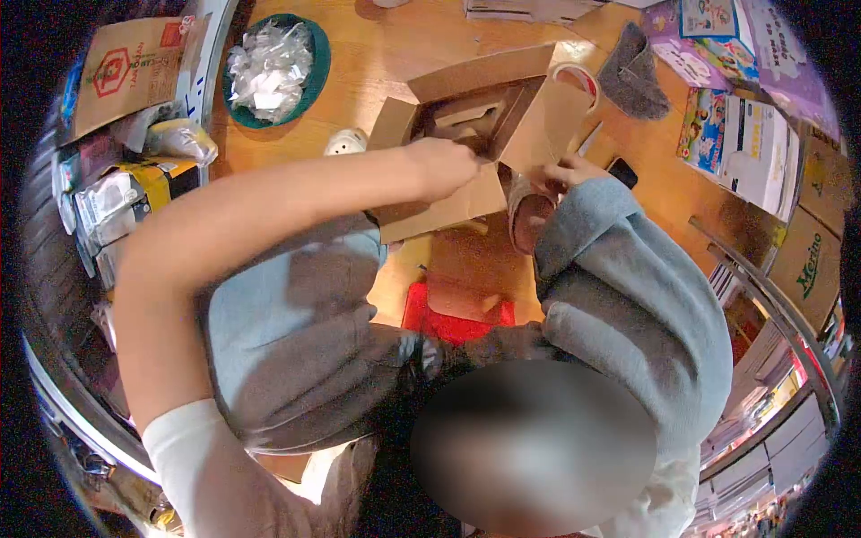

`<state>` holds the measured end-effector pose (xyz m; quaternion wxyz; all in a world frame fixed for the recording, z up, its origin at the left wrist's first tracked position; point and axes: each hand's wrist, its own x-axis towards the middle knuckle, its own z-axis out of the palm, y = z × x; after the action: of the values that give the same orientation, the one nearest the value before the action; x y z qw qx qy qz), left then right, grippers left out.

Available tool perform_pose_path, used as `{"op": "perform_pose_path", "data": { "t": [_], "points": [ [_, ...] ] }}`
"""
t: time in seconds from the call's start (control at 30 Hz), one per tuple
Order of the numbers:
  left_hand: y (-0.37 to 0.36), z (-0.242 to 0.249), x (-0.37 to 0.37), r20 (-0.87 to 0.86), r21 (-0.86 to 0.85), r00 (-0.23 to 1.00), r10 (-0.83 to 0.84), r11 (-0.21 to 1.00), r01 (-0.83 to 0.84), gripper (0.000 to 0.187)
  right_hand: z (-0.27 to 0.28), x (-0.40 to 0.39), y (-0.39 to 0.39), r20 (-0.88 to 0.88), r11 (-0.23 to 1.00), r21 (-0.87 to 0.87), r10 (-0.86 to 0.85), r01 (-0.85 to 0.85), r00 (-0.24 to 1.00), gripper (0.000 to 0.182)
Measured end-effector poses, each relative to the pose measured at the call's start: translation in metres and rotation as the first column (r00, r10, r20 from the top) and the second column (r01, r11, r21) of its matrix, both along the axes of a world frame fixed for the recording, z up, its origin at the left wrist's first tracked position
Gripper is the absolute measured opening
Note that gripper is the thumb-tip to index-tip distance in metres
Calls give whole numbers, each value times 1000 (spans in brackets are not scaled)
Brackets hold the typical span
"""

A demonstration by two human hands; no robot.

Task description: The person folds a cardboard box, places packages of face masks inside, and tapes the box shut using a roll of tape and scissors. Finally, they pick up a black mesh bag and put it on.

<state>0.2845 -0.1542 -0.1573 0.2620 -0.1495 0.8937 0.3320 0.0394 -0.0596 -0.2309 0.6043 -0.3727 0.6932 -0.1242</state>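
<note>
An open cardboard box [430,213] stands on the wooden floor between my feet, its flaps folded outward. My left hand [446,168] reaches over the near side, and its fingers dip into the box, where shadow and cardboard hide them. Brown cardboard pieces [507,117] show inside. At the lower edge of the right flap [544,125], my right hand [571,170] has its fingers bent against the cardboard. A tape roll [578,82] lies just behind that flap.
A green tub [321,72] of clear plastic scraps is at the back left. On the right lie a grey cloth [633,76], a phone [621,173] and stacked boxes [749,148]. A red stool [457,314] sits between my legs. More packages [134,193] line the left side.
</note>
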Motion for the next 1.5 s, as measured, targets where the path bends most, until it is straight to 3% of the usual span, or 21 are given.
{"op": "perform_pose_path", "data": {
  "t": [0.03, 0.13, 0.23, 0.33, 0.43, 0.5, 0.57, 0.63, 0.83, 1.03, 1.23, 1.33, 1.43, 1.5],
  "points": [
    [5, -13, 4, 61, 38, 998, 18, 999, -20, 29, -3, 1, -1, 4, 1000, 0, -27, 27, 1000, 32],
    [7, -53, 22, -10, -126, 1000, -13, 992, 12, 56, -9, 3, -6, 20, 997, 3, -83, 83, 996, 33],
    [6, -50, 19, 124, -139, 991, -42, 989, 60, 64, -16, 5, -10, 48, 991, 3, -134, 134, 990, 35],
    [12, -64, 27, 46, -224, 999, -13, 974, 23, 66, -12, 6, -10, 126, 978, 14, -207, 206, 970, 42],
    [8, -61, 24, 157, -224, 987, 36, 975, 0, 66, 3, 14, -11, 157, 884, 206, -454, 420, 877, 39],
    [9, -70, 32, 70, -257, 997, 26, 966, -8, 66, -43, 2, 8, 91, 963, -73, -251, 258, 964, 37],
    [8, -75, 36, 34, -263, 999, 15, 965, -5, 67, -44, 7, 13, 141, 935, -170, -291, 312, 946, 38],
    [4, -76, 35, 45, -250, 999, 0, 968, 11, 66, 0, 27, -4, 323, 804, -58, -545, 591, 774, 41],
    [-4, -90, 34, 8, -202, 1000, 7, 979, -6, 67, -12, 19, -4, 375, 856, -156, -410, 492, 832, 49],
    [-6, -82, 29, 80, -219, 996, -32, 974, 49, 64, -20, 14, -5, 348, 883, -138, -381, 449, 856, 50],
    [-5, -108, 39, -99, -265, 995, -32, 964, 4, 58, -4, 19, -8, 298, 890, -208, -337, 406, 893, 52],
    [-6, -99, 36, -52, -240, 998, -29, 971, 16, 57, -12, 15, -8, 203, 911, -261, -271, 319, 941, 54],
    [-10, -84, 34, -158, -306, 983, -90, 951, 38, 54, -2, 21, -8, -9, 832, -520, -234, 195, 972, 58],
    [-14, -77, 35, -287, -467, 945, -157, 884, 5, 50, 20, 28, -20, -197, 604, -795, -330, 46, 923, 64]
  ]
}}
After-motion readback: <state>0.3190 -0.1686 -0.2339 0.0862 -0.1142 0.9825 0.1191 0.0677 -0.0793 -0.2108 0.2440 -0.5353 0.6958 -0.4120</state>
